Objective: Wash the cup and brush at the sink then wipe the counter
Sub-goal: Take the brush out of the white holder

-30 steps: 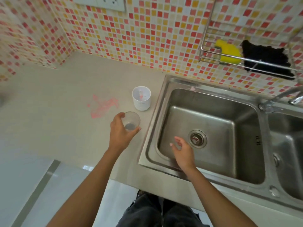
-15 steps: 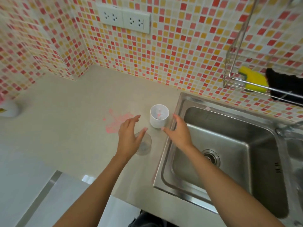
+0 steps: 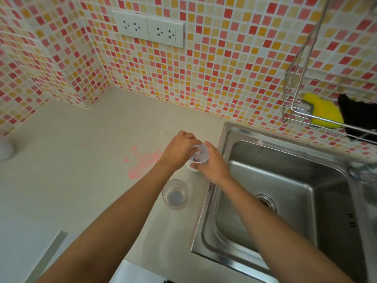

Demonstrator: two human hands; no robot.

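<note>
Now gripping small white plastic cup (image 3: 199, 160) with both left hand (image 3: 179, 149) and right hand (image 3: 212, 164), standing on beige counter (image 3: 81, 160) just beside steel sink (image 3: 285, 190), near pink spill (image 3: 140, 162).

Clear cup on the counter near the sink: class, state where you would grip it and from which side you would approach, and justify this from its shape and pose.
Grip the clear cup around its side wall, probably from the left or front. It stands upright, mouth up, with a round, slightly tapered wall. Both hands are at the white cup behind it, and the sink rim lies to its right.
</note>
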